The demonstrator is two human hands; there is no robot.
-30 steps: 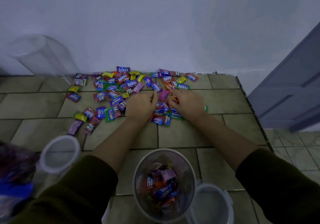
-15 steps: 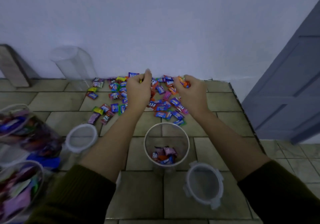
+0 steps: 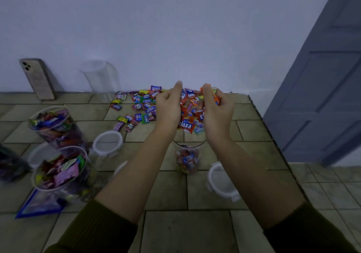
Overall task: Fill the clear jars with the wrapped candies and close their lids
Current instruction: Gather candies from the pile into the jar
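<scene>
Two jars [image 3: 58,127] seem filled, unlidded. Candies [image 3: 215,99] are clutched by left hand [image 3: 169,108] and right hand [image 3: 216,114] over a barely filled jar [image 3: 187,159].

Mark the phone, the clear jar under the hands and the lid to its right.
phone [image 3: 37,78]: head view, middle of its back.
clear jar [image 3: 188,159]: head view, its side wall.
lid [image 3: 220,181]: head view, its centre panel.

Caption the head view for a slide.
Left hand and right hand cup wrapped candies above a partly filled clear jar on a tiled counter.
</scene>
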